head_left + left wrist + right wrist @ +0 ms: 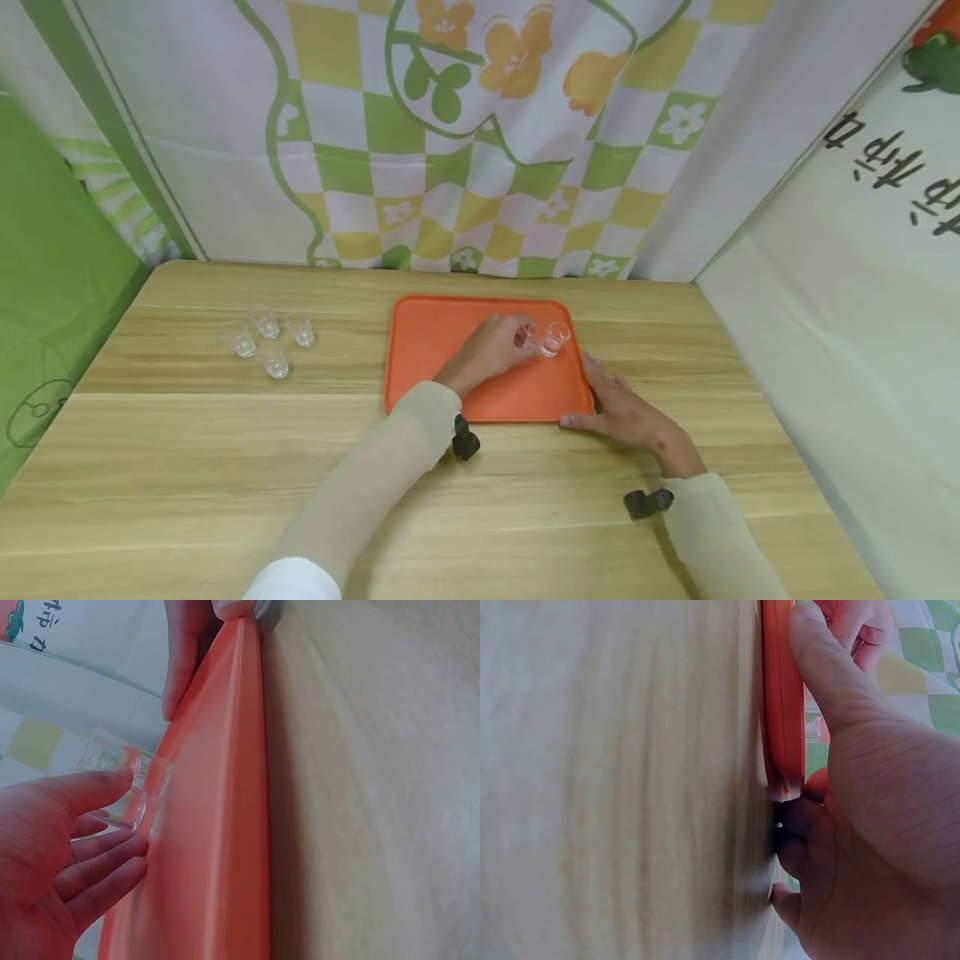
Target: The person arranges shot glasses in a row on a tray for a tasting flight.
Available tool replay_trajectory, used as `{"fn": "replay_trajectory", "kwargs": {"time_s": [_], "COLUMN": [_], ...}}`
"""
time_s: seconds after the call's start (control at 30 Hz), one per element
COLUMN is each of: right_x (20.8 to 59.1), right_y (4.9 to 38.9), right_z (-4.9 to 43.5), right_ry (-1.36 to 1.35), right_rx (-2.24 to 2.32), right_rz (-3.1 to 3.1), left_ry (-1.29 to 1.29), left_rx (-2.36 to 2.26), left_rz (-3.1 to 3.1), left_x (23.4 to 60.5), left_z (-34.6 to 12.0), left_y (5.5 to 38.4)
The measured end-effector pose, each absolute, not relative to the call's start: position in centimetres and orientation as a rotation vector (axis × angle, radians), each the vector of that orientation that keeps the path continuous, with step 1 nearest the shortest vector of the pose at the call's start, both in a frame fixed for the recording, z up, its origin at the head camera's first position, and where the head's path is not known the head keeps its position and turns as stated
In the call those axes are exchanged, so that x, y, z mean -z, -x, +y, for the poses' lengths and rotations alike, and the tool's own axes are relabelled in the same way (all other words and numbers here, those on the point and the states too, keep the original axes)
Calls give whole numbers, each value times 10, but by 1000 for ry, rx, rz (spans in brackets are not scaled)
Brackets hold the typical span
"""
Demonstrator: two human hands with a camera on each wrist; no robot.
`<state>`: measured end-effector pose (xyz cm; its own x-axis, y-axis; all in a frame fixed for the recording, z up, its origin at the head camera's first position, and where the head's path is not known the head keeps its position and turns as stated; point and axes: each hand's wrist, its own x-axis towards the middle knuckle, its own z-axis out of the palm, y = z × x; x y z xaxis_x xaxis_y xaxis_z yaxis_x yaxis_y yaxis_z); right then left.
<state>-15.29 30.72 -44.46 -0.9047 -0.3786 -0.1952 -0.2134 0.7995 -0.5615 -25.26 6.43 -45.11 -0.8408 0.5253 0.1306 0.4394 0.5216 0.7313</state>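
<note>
A small clear cup (533, 337) is pinched between the thumb and fingers of my left hand (491, 346), over the right part of an orange tray (457, 362). Right beside it stands a second clear cup (556, 340), upright on the tray. From the left wrist, the thumb and fingers of the left hand (71, 840) lie on either side of the clear plastic. My right hand (626, 410) rests spread at the tray's near right corner, thumb along the front rim and fingers by the right side. In the right wrist view its lower fingertips are partly in shadow.
Several more clear cups (277, 364) stand grouped on the left part of the wooden table (225, 467). A checked, flowered curtain (480, 192) hangs behind the table's back edge. A white wall sheet (847, 275) borders the right side, a green one (60, 275) the left.
</note>
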Motion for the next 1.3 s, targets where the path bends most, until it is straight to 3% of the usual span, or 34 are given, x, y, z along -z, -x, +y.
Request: {"fn": "replay_trajectory", "kwargs": {"time_s": [0.37, 1.3], "right_x": [445, 445], "right_y": [153, 152], "right_z": [307, 308], "right_ry": [453, 460], "right_rx": [787, 802], "right_rz": [2694, 2690], "left_ry": [-759, -833], "left_rx": [-1317, -1252], "left_rz": [2582, 2689], "left_x": [454, 441], "left_z": [60, 15], "left_y": [252, 229]}}
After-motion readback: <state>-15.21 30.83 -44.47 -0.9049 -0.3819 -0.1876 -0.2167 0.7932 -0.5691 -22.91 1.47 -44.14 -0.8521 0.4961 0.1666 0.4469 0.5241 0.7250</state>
